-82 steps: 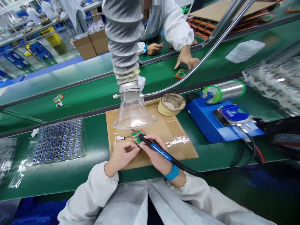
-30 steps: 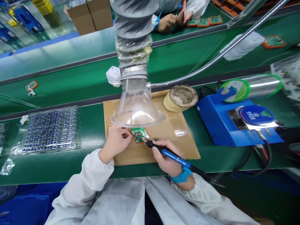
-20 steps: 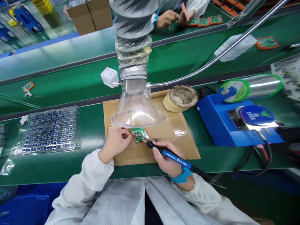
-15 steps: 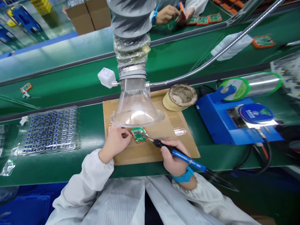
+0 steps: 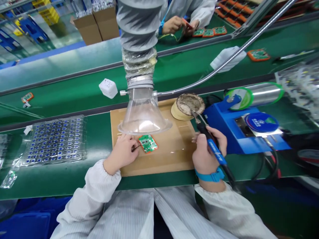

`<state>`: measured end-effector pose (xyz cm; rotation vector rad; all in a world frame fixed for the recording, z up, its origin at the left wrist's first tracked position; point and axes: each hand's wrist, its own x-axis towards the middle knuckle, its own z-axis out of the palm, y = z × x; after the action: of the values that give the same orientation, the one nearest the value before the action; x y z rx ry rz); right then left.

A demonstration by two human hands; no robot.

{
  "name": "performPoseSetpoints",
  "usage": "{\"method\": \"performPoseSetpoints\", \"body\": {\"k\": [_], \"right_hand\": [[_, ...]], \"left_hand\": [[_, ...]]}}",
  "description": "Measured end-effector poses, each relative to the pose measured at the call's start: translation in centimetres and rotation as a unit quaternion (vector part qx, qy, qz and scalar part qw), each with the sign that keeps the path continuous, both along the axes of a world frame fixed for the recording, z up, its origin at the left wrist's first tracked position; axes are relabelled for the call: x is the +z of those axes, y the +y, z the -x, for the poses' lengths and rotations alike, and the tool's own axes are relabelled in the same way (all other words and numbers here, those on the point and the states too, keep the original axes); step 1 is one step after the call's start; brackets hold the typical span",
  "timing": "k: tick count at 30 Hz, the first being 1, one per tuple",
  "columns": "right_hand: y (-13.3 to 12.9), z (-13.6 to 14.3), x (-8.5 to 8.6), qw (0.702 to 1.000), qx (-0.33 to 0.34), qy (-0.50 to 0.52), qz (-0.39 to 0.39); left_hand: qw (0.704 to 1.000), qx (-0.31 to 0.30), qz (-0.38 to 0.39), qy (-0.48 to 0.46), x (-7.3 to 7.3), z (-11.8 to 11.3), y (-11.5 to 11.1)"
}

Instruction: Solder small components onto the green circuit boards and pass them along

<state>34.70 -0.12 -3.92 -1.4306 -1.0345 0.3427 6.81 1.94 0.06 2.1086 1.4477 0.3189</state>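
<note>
My right hand [image 5: 208, 152], with a blue band at the wrist, grips a blue and black soldering iron [image 5: 213, 147]. The iron's tip reaches the mouth of a round yellowish pot [image 5: 179, 113] whose inside is dark and crusted. A green circuit board [image 5: 149, 143] with an orange edge lies on a sheet of brown cardboard [image 5: 159, 163]. At its left edge, the closed fingers of my left hand [image 5: 124, 149] pinch a thin dark piece [image 5: 136, 147] that extends to the board; whether it is wire or a tool tip is unclear.
A clear fume hood [image 5: 144, 121] hangs just above the board. Right of the cardboard stands a blue solder feeder [image 5: 224, 132]. On the left lies a clear tray [image 5: 56, 141] of small blue parts. Across the bench, a co-worker's hands [image 5: 174, 25] hold an orange-edged board.
My right hand has carried the soldering iron away from the board, up and right to the pot. The left hand stays beside the board. The view has shifted slightly.
</note>
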Motion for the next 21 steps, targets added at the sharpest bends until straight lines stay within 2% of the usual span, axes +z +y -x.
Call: {"method": "performPoseSetpoints", "body": {"k": [2, 4, 7, 9, 10, 12, 15, 18, 21], "right_hand": [[-0.7, 0.6, -0.1, 0.999, -0.004, 0.023, -0.040], [-1.7, 1.1, -0.3, 0.998, 0.012, 0.032, -0.058], [-3.0, 1.7, -0.8, 0.998, 0.049, 0.043, -0.026], [-3.5, 1.8, -1.1, 0.997, 0.065, 0.050, -0.001], [-3.6, 1.8, -1.1, 0.996, 0.072, 0.052, 0.007], [-3.6, 1.8, -1.2, 0.995, 0.085, 0.054, 0.019], [-3.5, 1.8, -1.1, 0.994, 0.091, 0.050, 0.025], [-3.4, 1.7, -1.2, 0.995, 0.090, 0.047, 0.018], [-3.4, 1.7, -1.5, 0.996, 0.083, 0.041, 0.015]], "left_hand": [[0.998, 0.007, 0.039, -0.046, 0.4, 0.9, 0.2], [0.981, 0.036, 0.139, -0.130, 0.9, 2.4, 0.7], [0.905, 0.060, 0.342, -0.246, 1.7, 5.4, 2.0], [0.866, 0.081, 0.401, -0.288, 2.3, 7.4, 3.2], [0.861, 0.101, 0.398, -0.301, 2.5, 8.3, 3.8], [0.866, 0.150, 0.339, -0.337, 2.9, 9.5, 5.4], [0.888, 0.199, 0.160, -0.382, 2.9, 9.7, 8.5], [0.939, 0.173, 0.014, -0.296, 2.0, 8.4, 11.6], [0.973, 0.145, -0.036, -0.176, 0.4, 7.0, 13.0]]}}
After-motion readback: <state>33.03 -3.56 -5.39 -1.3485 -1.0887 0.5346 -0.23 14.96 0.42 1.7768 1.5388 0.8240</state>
